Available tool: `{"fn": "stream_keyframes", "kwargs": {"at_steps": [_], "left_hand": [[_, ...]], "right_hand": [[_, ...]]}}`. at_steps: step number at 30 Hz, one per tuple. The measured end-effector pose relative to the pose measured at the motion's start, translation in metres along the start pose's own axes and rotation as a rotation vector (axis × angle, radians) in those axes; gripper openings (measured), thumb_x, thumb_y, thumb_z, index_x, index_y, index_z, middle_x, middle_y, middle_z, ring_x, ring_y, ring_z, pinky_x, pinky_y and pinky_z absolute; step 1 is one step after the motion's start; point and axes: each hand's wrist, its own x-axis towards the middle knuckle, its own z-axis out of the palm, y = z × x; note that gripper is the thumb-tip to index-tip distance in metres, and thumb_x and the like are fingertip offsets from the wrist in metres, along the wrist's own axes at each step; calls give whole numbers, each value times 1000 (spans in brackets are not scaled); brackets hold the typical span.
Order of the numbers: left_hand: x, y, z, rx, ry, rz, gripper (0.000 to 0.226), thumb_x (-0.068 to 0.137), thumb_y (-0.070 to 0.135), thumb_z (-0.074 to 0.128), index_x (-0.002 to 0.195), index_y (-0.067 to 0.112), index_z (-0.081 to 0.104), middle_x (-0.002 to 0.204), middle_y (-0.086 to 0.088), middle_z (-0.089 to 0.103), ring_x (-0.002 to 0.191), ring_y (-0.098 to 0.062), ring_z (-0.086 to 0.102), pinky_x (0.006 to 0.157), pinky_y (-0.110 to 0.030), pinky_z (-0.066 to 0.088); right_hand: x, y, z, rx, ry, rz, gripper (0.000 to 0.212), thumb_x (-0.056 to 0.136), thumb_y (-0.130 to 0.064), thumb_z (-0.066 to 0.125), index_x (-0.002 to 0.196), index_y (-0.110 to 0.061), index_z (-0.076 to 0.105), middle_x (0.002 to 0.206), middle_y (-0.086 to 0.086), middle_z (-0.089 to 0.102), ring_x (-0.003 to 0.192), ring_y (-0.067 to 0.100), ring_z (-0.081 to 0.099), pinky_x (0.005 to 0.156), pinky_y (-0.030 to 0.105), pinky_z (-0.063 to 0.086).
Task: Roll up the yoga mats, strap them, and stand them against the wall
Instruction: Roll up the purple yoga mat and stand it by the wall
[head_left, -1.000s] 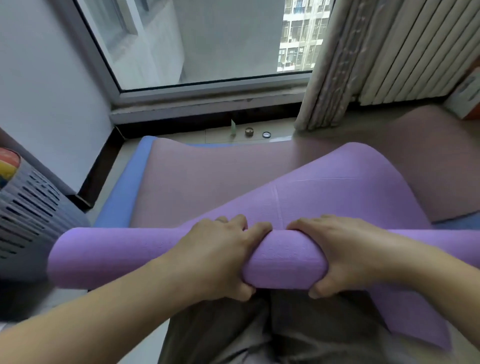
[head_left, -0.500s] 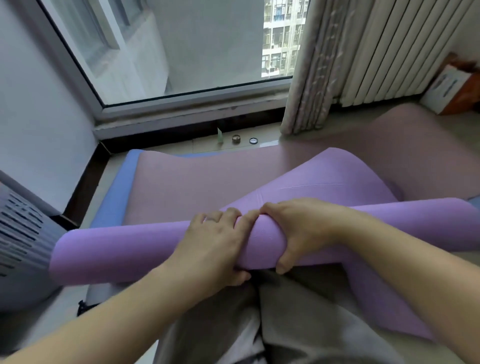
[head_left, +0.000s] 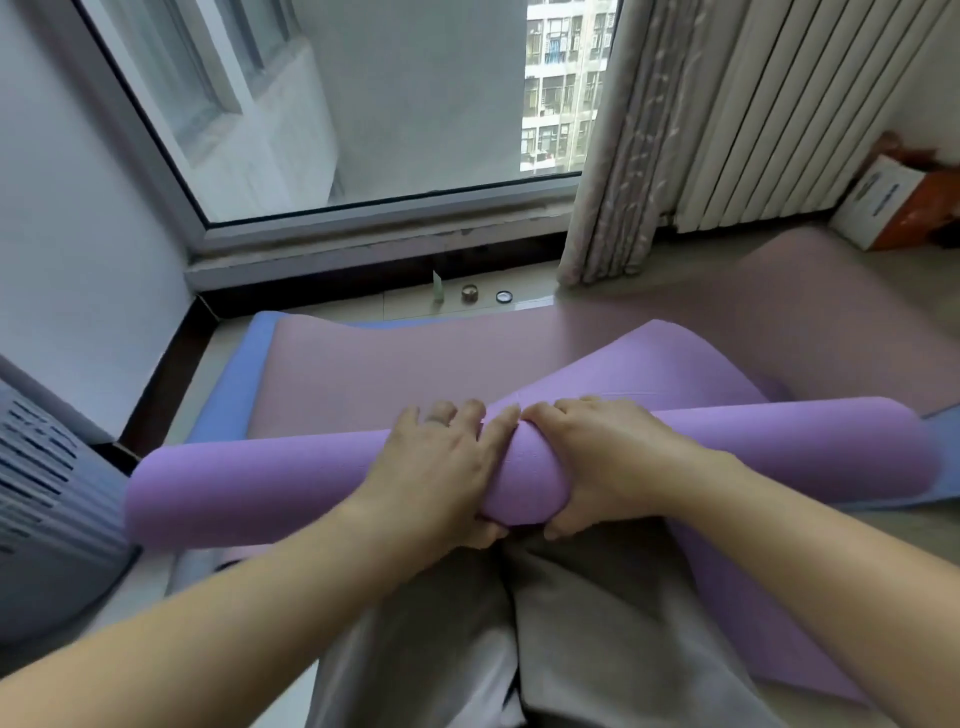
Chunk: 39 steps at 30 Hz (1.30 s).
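Note:
A purple yoga mat (head_left: 270, 488) lies partly rolled across my lap, its roll running left to right. The loose tail (head_left: 649, 364) rises behind the roll and folds down to my right. My left hand (head_left: 441, 473) grips the roll at its middle, fingers over the top and thumb underneath. My right hand (head_left: 602, 462) grips it right beside the left, their fingers almost touching. Under the roll a pink mat (head_left: 363, 374) lies flat on a blue mat (head_left: 234, 384).
A grey slatted basket (head_left: 47, 499) stands at the left edge. Several small items (head_left: 470, 293) sit on the floor below the window. A curtain (head_left: 618, 156) and white radiator (head_left: 789, 104) are at the back right, with a cardboard box (head_left: 883, 208) beyond.
My two hands have come closer together at the middle of the roll. The roll's right end has tilted up and the view has swung slightly left.

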Motion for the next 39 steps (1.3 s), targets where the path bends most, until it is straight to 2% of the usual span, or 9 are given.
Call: {"fn": "stream_keyframes", "kwargs": {"at_steps": [3,6,11,18,21,27,30,35,39], "left_hand": [[-16,6,19,5,140,-60,121,47,42,87,145,20,20,132,-15,53,116,-37,55,97,-53,43],[-17,-10,33,-76,263,-166,111,36,38,90,134,23,40,117,-11,62,101,-35,62,90,-56,46],[-9,-35,5,-65,462,-224,90,48,28,84,129,25,46,119,-8,59,107,-33,53,103,-63,24],[-4,-68,-71,155,808,-221,61,76,7,66,132,19,46,129,-11,53,122,-34,39,110,-62,4],[-20,-57,-70,156,745,-248,66,72,16,72,132,20,47,129,-10,54,121,-34,42,109,-60,10],[-85,-7,-19,-45,446,-252,86,47,30,83,127,21,50,115,-9,59,101,-33,48,93,-49,31],[-102,7,-9,-91,321,-259,90,41,36,84,123,22,51,110,-6,59,92,-33,55,82,-42,38],[-102,3,-8,-136,121,-296,89,35,44,79,118,26,53,106,-3,60,84,-30,59,69,-39,48],[-97,3,-15,-110,3,-324,87,65,46,64,139,32,20,134,2,36,112,-27,44,90,-37,36]], "right_hand": [[17,6,-12,85,-144,11,83,55,-61,79,121,-26,44,107,-8,59,97,19,55,73,31,41],[26,7,-23,119,-169,21,78,57,-59,80,120,-27,47,105,-7,61,89,18,54,75,31,45],[23,1,-43,-1,215,-26,71,57,-60,73,117,-31,51,104,-8,66,92,20,61,66,29,39],[17,-9,-84,108,702,35,83,52,-60,74,126,-29,51,113,-8,64,102,22,60,78,35,45],[7,-14,-79,95,644,-5,85,51,-61,72,126,-29,51,111,-8,65,101,23,61,79,36,49],[-26,-33,-39,19,136,-164,80,57,-68,65,126,-36,41,114,-16,60,102,13,57,79,35,49],[-28,-41,-26,35,11,-207,83,58,-66,69,129,-35,38,117,-15,58,105,12,55,83,34,47],[-22,-41,-14,67,-81,-220,100,58,-73,69,141,-36,27,134,-12,49,120,13,44,99,34,40],[-34,-38,-8,-55,53,-195,117,58,-81,61,150,-34,5,151,-6,25,137,19,22,114,36,17]]}}
